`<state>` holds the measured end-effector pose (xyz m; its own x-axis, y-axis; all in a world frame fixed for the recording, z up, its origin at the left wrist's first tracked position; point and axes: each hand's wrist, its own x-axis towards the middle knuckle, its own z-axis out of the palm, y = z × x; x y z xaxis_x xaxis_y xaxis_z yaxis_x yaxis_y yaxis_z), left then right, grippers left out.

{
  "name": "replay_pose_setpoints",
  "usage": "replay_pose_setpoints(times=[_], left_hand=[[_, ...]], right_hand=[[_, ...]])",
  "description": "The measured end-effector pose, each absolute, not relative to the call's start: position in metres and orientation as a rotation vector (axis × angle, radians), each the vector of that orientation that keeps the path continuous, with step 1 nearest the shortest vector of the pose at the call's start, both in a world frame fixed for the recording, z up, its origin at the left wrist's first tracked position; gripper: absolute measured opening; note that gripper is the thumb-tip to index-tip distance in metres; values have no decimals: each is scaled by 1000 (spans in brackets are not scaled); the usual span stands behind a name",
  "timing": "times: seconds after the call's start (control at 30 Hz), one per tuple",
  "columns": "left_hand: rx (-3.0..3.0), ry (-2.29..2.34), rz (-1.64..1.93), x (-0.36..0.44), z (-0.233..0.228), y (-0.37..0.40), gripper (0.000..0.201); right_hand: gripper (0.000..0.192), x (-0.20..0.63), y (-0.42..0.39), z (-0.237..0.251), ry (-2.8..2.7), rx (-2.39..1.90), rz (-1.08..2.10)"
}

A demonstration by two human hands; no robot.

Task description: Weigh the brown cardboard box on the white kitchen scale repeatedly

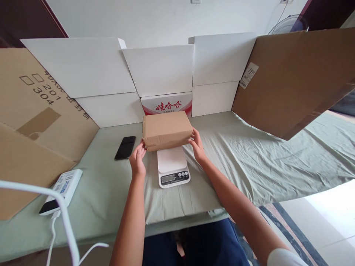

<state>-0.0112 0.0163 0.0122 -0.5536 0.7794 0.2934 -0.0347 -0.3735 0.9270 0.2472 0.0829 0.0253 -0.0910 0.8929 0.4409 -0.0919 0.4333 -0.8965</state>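
gripping brown box ends, left hand, right hand, over scale

**A:** what's the brown cardboard box doing?

**B:** closed, plain, lying flat and long side across, wedged between the fingertips of both hands. Its back end slightly raised, I think.

**A:** and the white kitchen scale?

**B:** just below the fingers, display end nearer than them, box sitting over its far edge.
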Motion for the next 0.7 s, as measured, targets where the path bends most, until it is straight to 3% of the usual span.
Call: replay_pose_setpoints(times=[0.7], left_hand=[[1060, 1387, 1941, 13, -10, -76, 58]], right_hand=[[53, 270, 6, 8, -1469, -830, 916]])
